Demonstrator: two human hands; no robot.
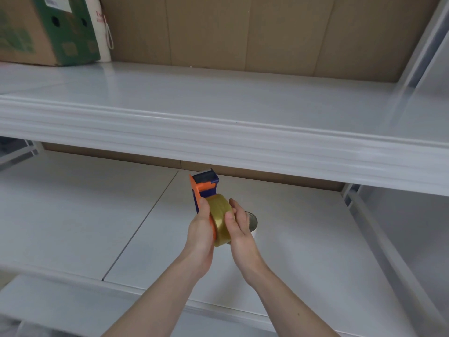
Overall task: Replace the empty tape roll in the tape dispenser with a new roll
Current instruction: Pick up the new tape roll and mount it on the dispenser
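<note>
Head view, lower centre of frame: one yellowish tape roll (220,218) sits on one orange-and-blue tape dispenser (202,188), the left hand (201,235) curled round its handle, the right hand (239,229) pressing thumb and fingers on the roll. Pushed askew, it could jam or slip off. One spent core (252,221) lies just behind; one cardboard box (46,27) sits upper left.

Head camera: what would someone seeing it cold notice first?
Low in the middle, the left hand grips an orange and blue tape dispenser while the right hand presses a yellowish tape roll against it. Just behind the right hand, a pale empty roll core stands on the lower white shelf. Top left, a green-printed cardboard box sits on the upper shelf.
</note>
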